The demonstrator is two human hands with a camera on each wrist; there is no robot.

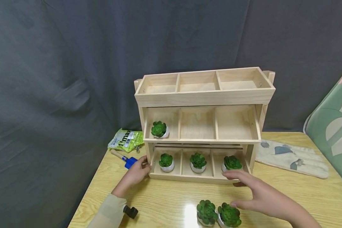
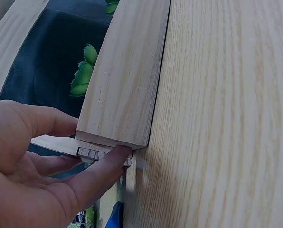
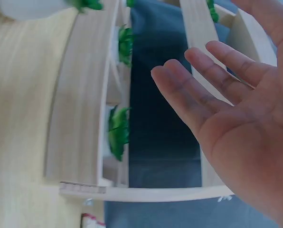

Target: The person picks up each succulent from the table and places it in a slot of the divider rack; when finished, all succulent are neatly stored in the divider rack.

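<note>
Wooden rack point(image 1: 205, 99) is standing on the tabletop point(image 1: 162, 198); left hand point(image 1: 136, 173) is gripping its bottom left corner, right hand point(image 1: 256, 191) is hovering, fingers wide, near the two front potted succulents point(image 1: 206, 211).

The person's left forearm point(image 1: 109, 210), in a pale sleeve, was extended forward, and the left hand point(image 1: 136, 172) gripped with thumb and fingers apart; the right forearm point(image 1: 299, 214) slanted in from the lower right, where the right hand point(image 1: 257, 193) lay spread, fingers point(image 3: 215, 78) extended, thumb well apart
</note>
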